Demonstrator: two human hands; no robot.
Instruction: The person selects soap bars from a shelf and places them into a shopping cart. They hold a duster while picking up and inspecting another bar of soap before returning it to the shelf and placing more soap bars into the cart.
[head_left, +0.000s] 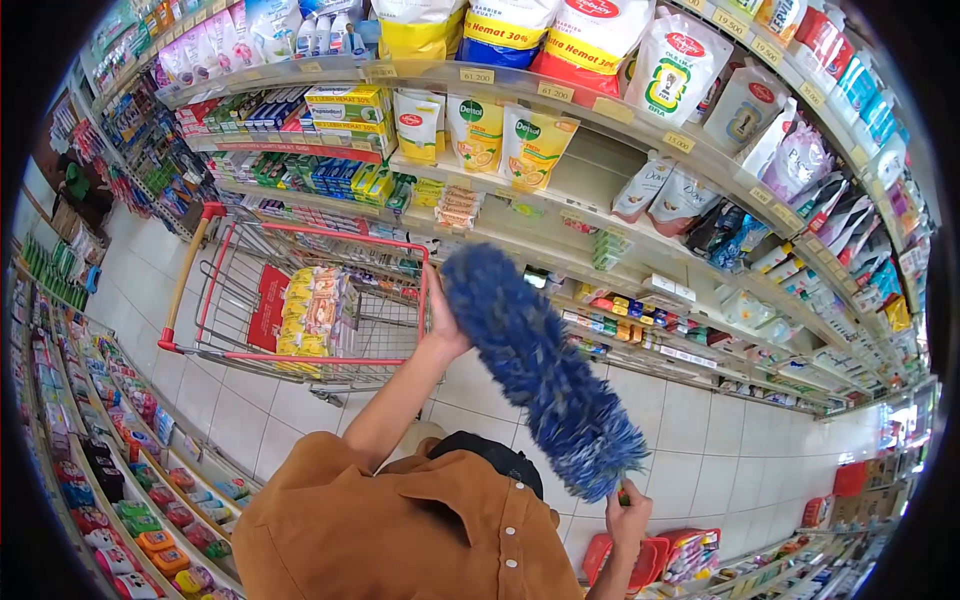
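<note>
A long, fluffy blue duster (545, 370) slants across the middle of the head view. My right hand (628, 515) is closed around its handle at the lower end. My left hand (446, 320) is at the near end of a wire shopping cart (375, 357), closed on the cart's red-trimmed edge, just left of the duster's upper end. Part of its fingers is hidden. Inside the cart lie several yellow packs (310, 310), next to a red sign panel (268, 308) on the wire side.
Long store shelves (590, 205) curve across the front, holding refill pouches (540, 148), boxed toothpaste (345, 110) and soaps. More stocked shelves (150, 470) run along the left. Red baskets (640, 562) stand on the white tiled floor (690, 420) at lower right.
</note>
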